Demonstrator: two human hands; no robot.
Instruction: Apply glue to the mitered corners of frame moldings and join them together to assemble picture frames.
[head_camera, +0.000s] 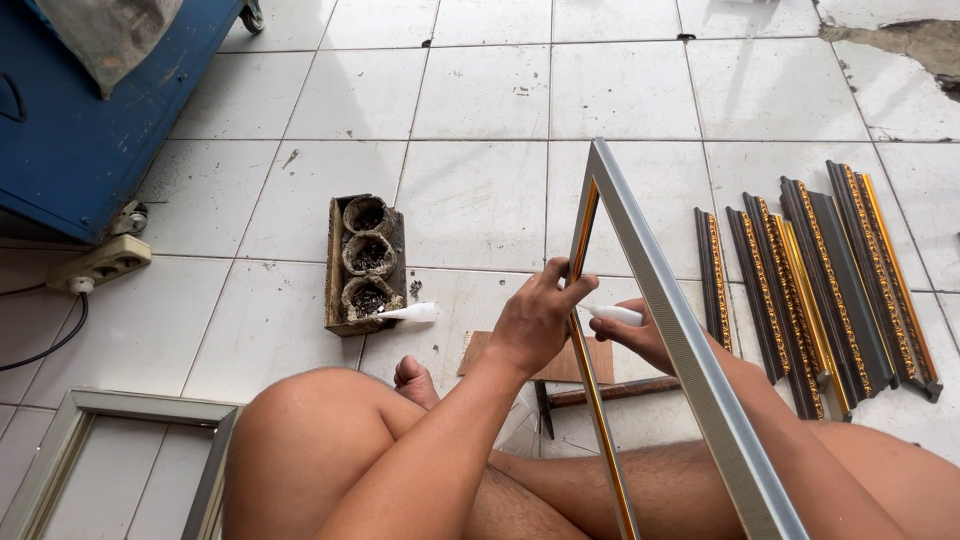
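Frame corner (640, 330): two moulding lengths meet in a peak pointing away from the person; each long axis runs from the lap up to that joint, the silver ribbed one leaning right, the gold-lined one nearly upright.
Left hand (535, 320): fingers curled shut around the gold-lined length just below the joint.
Right hand (640, 335): closed on a small white tube (615, 314), nozzle pointing left at the moulding; the silver length partly hides it.
Floor (480, 190): white tiles, scuffed and dirty, cracked at the far right.
Near the feet: a brown board (480, 350), a hammer (610, 392) and a second white tube (410, 313).
Wooden box (365, 262): three round cups of small dark nails.
Spare mouldings (820, 290): dark with gold trim, lying side by side to the right.
Left edge: a finished pale frame (60, 460), a power strip (100, 263) and a blue cabinet (80, 130) beyond.
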